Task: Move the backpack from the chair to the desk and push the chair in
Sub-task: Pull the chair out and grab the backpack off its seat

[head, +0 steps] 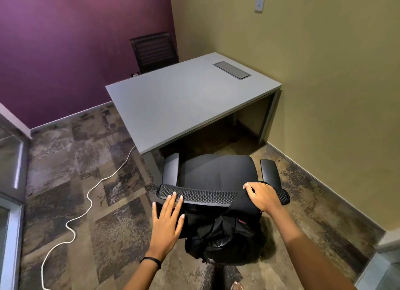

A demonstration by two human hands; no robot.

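A black office chair [216, 170] stands just in front of the grey desk [184, 99], with its seat bare and facing the desk. A black backpack [225, 235] hangs behind the chair's mesh backrest [205, 195], and one strap lies over the top edge at the right. My right hand [262, 195] is curled over that strap on top of the backrest. Further left, my left hand [167, 220] is flat with its fingers spread. Its fingertips touch the top of the backrest, and it holds nothing.
A white cable [86, 203] snakes across the carpet to the left of the chair. A second dark chair [153, 51] stands behind the desk by the purple wall. A metal hatch [232, 70] is set in the desk top. The olive wall [324, 95] is close on the right.
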